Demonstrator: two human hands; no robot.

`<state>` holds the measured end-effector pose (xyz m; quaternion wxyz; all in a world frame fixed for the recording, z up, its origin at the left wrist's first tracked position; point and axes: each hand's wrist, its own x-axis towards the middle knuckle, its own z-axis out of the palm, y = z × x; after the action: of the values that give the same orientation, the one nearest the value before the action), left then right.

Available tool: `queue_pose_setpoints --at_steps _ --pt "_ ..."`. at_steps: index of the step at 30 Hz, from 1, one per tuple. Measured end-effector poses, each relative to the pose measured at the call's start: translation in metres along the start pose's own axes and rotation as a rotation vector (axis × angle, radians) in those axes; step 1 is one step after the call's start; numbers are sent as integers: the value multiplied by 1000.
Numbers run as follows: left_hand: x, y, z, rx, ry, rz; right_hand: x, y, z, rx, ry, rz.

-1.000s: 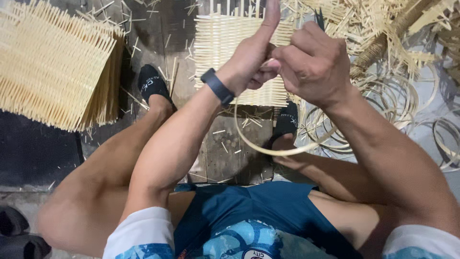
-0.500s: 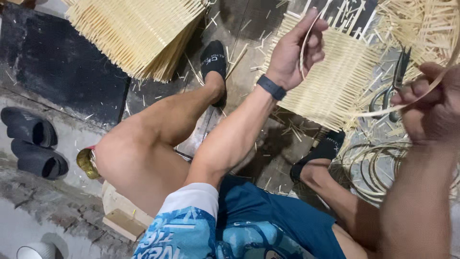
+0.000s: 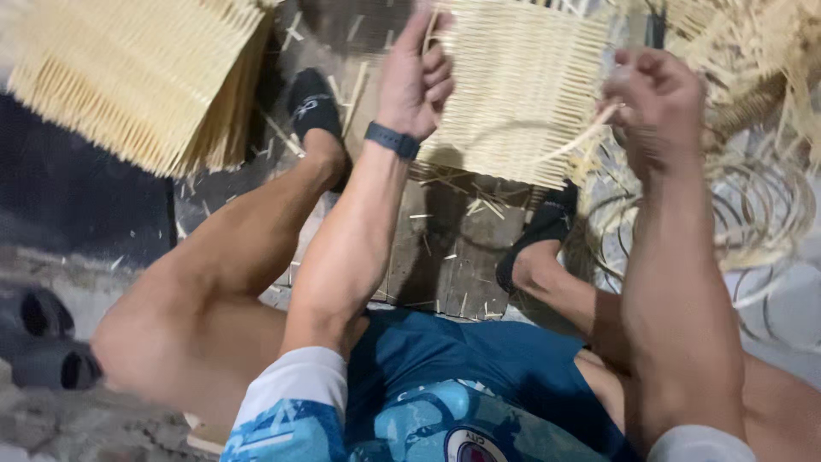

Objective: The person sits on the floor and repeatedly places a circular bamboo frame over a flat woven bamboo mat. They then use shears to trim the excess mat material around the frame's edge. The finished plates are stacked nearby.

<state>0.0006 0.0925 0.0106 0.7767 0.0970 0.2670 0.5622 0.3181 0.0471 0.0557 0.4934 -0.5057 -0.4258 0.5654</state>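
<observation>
My left hand (image 3: pixel 419 81) is raised over the woven bamboo mat (image 3: pixel 522 85), fingers curled around one end of a thin bamboo strip (image 3: pixel 560 145). A dark band sits on that wrist. My right hand (image 3: pixel 654 94) is closed on the other end of the same strip, to the right of the mat. The strip curves between the two hands across the mat. The picture is blurred by motion.
A stack of woven bamboo mats (image 3: pixel 128 77) lies at the upper left. Coiled bamboo strips (image 3: pixel 753 214) lie at the right, loose strips (image 3: pixel 744 51) above them. My feet in black shoes (image 3: pixel 312 107) rest on a littered floor. Dark sandals (image 3: pixel 43 342) sit at far left.
The camera has swung right and the hands have spread apart along the strip. The strip, looped near both hands a second ago, now stretches between them over the mat.
</observation>
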Motion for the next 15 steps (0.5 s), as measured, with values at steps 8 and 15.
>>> queue_pose_setpoints --at_steps 8,15 --pt "20 -25 -46 1227 383 585 29 72 16 -565 288 -106" --pt "23 -15 -53 1639 520 283 41 104 27 -807 291 -140"
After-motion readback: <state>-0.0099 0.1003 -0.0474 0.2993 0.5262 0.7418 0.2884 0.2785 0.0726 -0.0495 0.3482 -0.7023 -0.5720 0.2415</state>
